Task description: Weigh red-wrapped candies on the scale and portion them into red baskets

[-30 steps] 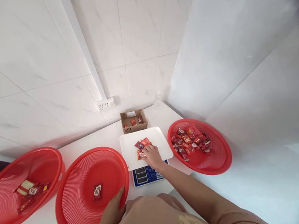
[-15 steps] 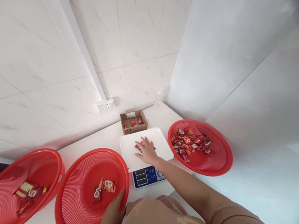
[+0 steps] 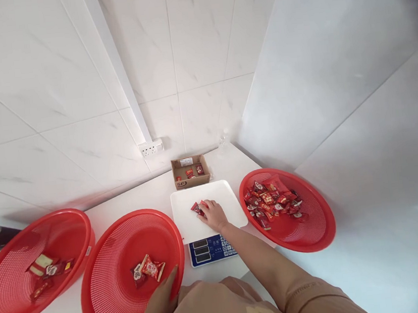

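Head view: right hand (image 3: 213, 216) on candies (image 3: 197, 208), white tray (image 3: 225, 198)

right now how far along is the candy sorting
Looks early. Done: a few packets lie in the middle basket, a few more in the left basket. In hand: the right hand covers red packets on the white tray atop the scale; the left hand rests on the middle basket's rim. Left: a large pile in the right basket.
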`<action>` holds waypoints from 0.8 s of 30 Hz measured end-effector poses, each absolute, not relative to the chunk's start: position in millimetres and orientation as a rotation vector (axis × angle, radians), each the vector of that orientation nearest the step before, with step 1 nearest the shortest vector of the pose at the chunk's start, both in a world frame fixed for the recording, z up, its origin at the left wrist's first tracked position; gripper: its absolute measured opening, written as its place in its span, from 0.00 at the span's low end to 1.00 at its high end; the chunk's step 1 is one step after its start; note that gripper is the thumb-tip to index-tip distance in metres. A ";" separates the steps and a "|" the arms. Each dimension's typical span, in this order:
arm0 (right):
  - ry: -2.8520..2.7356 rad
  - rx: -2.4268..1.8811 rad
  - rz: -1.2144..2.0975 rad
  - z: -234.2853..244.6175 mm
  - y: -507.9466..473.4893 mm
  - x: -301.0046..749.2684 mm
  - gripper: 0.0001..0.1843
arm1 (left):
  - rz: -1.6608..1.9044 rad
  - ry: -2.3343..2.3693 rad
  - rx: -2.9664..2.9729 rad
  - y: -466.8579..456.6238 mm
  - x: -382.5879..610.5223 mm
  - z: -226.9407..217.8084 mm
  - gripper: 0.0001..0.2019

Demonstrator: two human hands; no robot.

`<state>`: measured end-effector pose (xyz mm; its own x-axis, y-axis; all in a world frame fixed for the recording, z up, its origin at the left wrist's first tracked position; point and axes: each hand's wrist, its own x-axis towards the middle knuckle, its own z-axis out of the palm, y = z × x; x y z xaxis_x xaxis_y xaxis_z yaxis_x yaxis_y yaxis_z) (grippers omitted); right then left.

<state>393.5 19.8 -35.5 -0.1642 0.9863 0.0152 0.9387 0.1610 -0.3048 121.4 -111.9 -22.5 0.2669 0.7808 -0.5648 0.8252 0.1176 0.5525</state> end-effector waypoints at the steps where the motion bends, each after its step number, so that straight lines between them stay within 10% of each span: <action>1: -2.214 -1.889 0.359 -35.8 20.8 395.5 0.22 | -0.063 1.502 1.647 -112.2 121.4 -22.9 0.37; 13: -1.249 -1.644 1.124 1.3 25.5 349.0 0.14 | -0.006 1.504 1.656 -113.9 114.5 -42.6 0.38; 19: -1.485 -1.054 1.742 61.9 -7.9 296.2 0.41 | -0.040 1.493 1.684 -108.2 107.8 -40.2 0.36; 24: -1.687 -1.184 1.213 60.5 -5.8 345.7 0.39 | -0.105 1.503 1.795 -104.2 99.5 -39.7 0.33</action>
<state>345.7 -5.8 60.5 -0.3070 0.9506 0.0460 0.2593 0.1300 -0.9570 99.5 -104.2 -39.7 0.2984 0.8019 -0.5175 0.8662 0.0002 0.4998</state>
